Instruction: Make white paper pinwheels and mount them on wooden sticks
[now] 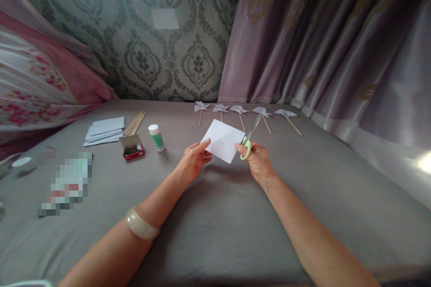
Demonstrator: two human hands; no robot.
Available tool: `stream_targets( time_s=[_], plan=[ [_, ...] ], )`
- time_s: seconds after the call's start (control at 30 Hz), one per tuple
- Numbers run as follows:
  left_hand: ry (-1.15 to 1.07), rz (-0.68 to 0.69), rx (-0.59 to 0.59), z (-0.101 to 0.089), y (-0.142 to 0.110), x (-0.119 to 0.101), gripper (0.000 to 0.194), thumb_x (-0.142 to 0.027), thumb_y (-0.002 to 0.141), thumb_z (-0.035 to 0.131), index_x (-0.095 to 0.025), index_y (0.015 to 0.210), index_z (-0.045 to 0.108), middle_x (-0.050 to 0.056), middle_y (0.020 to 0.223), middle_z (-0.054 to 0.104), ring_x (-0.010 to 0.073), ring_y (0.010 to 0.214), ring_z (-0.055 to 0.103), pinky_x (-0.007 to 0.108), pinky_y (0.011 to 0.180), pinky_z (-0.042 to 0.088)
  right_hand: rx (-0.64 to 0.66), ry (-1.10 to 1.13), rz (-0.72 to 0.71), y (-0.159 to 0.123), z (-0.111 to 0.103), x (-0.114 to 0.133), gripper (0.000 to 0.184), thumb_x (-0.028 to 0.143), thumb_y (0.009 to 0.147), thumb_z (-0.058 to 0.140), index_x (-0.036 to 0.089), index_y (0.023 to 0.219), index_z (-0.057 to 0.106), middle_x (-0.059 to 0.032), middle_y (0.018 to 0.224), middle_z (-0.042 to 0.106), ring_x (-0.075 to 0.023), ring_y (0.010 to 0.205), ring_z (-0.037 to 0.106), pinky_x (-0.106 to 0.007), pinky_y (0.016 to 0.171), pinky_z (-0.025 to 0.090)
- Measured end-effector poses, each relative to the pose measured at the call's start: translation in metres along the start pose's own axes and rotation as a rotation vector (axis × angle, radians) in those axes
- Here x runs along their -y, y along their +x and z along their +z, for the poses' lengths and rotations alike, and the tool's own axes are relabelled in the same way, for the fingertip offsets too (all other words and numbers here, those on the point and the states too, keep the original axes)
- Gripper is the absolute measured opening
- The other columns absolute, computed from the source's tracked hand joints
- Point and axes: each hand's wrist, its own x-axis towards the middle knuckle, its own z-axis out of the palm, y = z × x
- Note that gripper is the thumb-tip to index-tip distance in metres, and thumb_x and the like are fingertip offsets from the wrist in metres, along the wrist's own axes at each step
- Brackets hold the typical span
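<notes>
From where I stand, the one camera rides on the person's head, facing forward and tipped down over the grey cloth-covered surface (208, 233). It looks from the near side, between and above the two forearms (they come in at the bottom corners), with the left hand (193, 161) and right hand (260, 161) at middle distance. The wide view reaches the patterned wall (117, 18) beyond, floral fabric (40, 76) leftward and the curtain (336, 31) rightward.

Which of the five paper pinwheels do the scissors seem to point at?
The fourth pinwheel from the left: from this view, the blades of the scissors reach up to it and miss the other four.
</notes>
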Motion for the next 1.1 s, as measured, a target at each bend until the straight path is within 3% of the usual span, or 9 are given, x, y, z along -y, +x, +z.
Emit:
stream_targets(
  time_s=[0.17,0.4,0.63,0.8,0.9,1.1],
  plan=[
    [0.023,-0.045,-0.008,0.010,-0.008,0.008,0.034,-0.030,0.052,0.086,-0.013,0.075,0.067,0.003,0.071,0.066,0.0103,0.063,0.059,0.021,0.057,0.043,-0.010,0.061,-0.057,-0.001,0.000,-0.003,0.029,0.033,0.051,0.082,0.018,0.063,0.060,0.0054,0.060,0.052,-0.0092,0.059,0.039,-0.025,0.057,0.032],
    [0.075,-0.006,-0.040,0.021,-0.014,0.019,0.034,-0.030,0.046,0.088,-0.012,0.067,0.068,0.002,0.066,0.064,0.0080,0.059,0.054,0.021,0.057,0.038,-0.019,0.004,-0.062,-0.005,0.004,0.000,0.030,0.036,0.053,0.081,0.017,0.067,0.062,0.0049,0.059,0.052,-0.0093,0.058,0.039,-0.025,0.056,0.033],
    [0.097,0.043,-0.046,0.019,-0.014,0.021,0.033,-0.030,0.047,0.087,-0.014,0.070,0.071,0.003,0.071,0.067,0.0078,0.059,0.052,0.022,0.057,0.035,-0.039,-0.032,-0.074,-0.009,0.008,0.007,0.034,0.041,0.052,0.081,0.017,0.067,0.063,0.0039,0.062,0.055,-0.0095,0.059,0.043,-0.025,0.056,0.035],
    [0.093,0.135,-0.115,0.013,-0.008,0.008,0.032,-0.029,0.047,0.087,-0.013,0.068,0.070,0.002,0.069,0.065,0.0083,0.060,0.052,0.022,0.059,0.035,-0.022,-0.117,-0.027,-0.012,0.010,0.011,0.042,0.048,0.047,0.082,0.017,0.067,0.061,0.0025,0.061,0.057,-0.0106,0.057,0.045,-0.025,0.053,0.036],
    [0.046,0.181,-0.192,0.010,-0.006,-0.007,0.033,-0.029,0.043,0.087,-0.013,0.061,0.064,0.000,0.060,0.061,0.0083,0.058,0.051,0.022,0.058,0.035,0.094,-0.257,0.031,-0.016,0.010,0.011,0.046,0.057,0.048,0.078,0.017,0.061,0.058,0.0003,0.059,0.057,-0.0113,0.057,0.045,-0.026,0.053,0.035],
    [-0.039,0.187,-0.248,0.008,-0.008,-0.023,0.034,-0.025,0.040,0.086,-0.014,0.058,0.059,-0.001,0.059,0.059,0.0072,0.056,0.051,0.021,0.057,0.036,0.510,-0.517,0.096,-0.031,0.014,0.016,0.058,0.073,0.067,0.056,0.016,0.063,0.056,0.0031,0.056,0.046,-0.0093,0.055,0.038,-0.025,0.053,0.031]
  ],
)
